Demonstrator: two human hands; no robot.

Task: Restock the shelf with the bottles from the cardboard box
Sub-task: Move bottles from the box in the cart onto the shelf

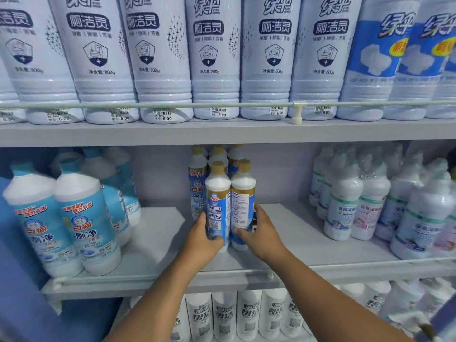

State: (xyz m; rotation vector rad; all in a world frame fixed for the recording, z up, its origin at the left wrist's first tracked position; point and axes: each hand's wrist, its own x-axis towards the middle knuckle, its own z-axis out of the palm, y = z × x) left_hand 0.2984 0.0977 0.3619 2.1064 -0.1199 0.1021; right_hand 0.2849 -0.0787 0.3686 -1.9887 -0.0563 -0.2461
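Two white bottles with tan caps and blue labels stand side by side on the middle shelf [158,245]. My left hand [201,239] grips the lower part of the left bottle [217,193]. My right hand [261,233] grips the lower part of the right bottle [243,191]. Behind them stand several more bottles of the same kind [197,183], in a cluster toward the shelf's back. The cardboard box is out of view.
Large white and teal bottles [81,218] stand at the shelf's left, wrapped white bottles [370,201] at its right. The upper shelf [222,132] carries a row of big white bottles behind a rail. White bottles [246,314] fill the shelf below.
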